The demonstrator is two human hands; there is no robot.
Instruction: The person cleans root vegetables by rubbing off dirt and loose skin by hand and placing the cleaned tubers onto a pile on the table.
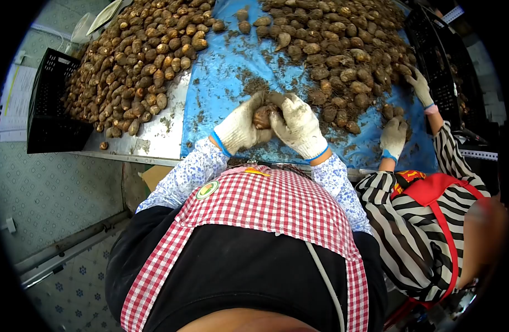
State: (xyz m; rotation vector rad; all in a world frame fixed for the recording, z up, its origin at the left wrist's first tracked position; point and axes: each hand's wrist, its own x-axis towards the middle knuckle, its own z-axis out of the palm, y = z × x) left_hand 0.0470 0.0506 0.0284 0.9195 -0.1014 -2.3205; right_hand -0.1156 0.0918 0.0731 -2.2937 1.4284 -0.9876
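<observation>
A brown taro (263,117) is held between my two gloved hands, over the blue sheet (210,77). My left hand (240,124), in a dirty white glove with a blue cuff, closes round its left side. From the right, my right hand (299,126), gloved alike, grips it with the thumb lying across its front. Loose dirt and root fibres (256,86) lie just beyond my fingers. Part of the taro is hidden by the gloves.
A heap of cleaner taros (149,61) lies at left on bare metal, beside a black crate (52,105). Hairy, soil-covered taros (343,55) are piled at right. A co-worker in striped sleeves has gloved hands (394,137) at that pile. Another black crate (432,50) stands at far right.
</observation>
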